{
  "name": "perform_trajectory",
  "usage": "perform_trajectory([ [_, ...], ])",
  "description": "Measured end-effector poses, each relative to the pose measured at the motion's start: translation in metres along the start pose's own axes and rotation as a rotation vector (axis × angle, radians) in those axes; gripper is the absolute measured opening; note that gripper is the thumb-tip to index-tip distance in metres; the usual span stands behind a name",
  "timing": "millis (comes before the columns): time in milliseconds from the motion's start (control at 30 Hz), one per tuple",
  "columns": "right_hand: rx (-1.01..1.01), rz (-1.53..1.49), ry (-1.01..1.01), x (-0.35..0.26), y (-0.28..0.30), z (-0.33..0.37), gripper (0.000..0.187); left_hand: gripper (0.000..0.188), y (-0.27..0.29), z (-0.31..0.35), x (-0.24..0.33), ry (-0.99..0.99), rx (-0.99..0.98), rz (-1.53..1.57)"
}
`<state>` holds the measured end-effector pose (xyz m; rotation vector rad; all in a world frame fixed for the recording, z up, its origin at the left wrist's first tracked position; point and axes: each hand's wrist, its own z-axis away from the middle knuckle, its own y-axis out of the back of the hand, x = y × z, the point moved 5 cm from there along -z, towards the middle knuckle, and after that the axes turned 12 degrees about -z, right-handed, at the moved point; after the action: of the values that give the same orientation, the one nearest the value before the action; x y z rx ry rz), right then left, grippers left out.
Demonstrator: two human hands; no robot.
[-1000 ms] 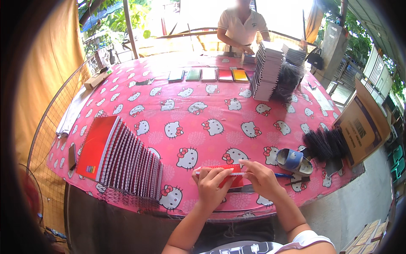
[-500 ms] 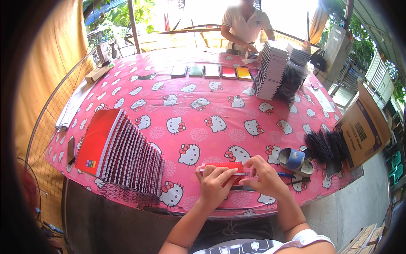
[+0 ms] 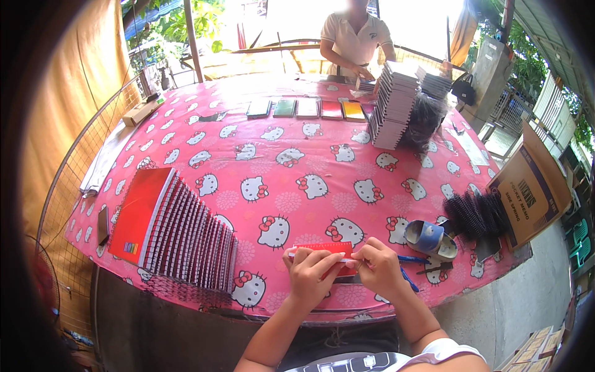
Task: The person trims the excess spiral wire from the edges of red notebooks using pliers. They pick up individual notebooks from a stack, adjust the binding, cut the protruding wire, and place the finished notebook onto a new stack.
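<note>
Both hands are gripping a small red notebook (image 3: 323, 254) at the near edge of the surface (image 3: 310, 155), which is lying under a pink cloth printed with white cartoon cats. The left hand (image 3: 308, 277) is closing around the notebook's left and lower part, its fingers curling over the red cover. The right hand (image 3: 379, 268) is pinching the notebook's right end, fingertips bunching together at that edge.

Left of the red notebook, well apart from it, a long row of spiral-bound books (image 3: 176, 232) is leaning like fallen dominoes, with a red cover facing up at its far left end. Just right of the red notebook, a blue pen (image 3: 414, 260) is lying on the cloth, and beyond it a blue tape roll (image 3: 431, 239) is sitting near a heap of black spiral coils (image 3: 477, 214). Farther right of the notebook, a brown cardboard box (image 3: 530, 186) is resting at the surface's edge.

Far beyond the red notebook, across the cloth, a line of small coloured covers (image 3: 307, 109) is lying flat, and to their right a tall stack of white spiral notebooks (image 3: 393, 105) is standing. Behind that stack, another person in a white shirt (image 3: 353, 40) is working with their hands at the far edge.
</note>
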<state>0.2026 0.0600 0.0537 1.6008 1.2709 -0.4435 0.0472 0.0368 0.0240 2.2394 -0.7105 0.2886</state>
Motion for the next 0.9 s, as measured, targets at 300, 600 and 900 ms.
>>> perform_trajectory([
  [300, 0.181, 0.194, -0.092, 0.03, 0.08, 0.007, 0.03, 0.023, 0.001, 0.002, 0.0, -0.039, -0.009, 0.032],
  [600, 0.237, 0.616, -0.605, 0.112, 0.169, 0.063, 0.081, 0.04, -0.003, 0.0, -0.002, -0.037, -0.016, -0.007],
  [900, 0.121, 0.182, -0.327, 0.105, 0.124, -0.018, 0.039, 0.032, -0.003, -0.003, -0.002, -0.023, -0.011, -0.035],
])
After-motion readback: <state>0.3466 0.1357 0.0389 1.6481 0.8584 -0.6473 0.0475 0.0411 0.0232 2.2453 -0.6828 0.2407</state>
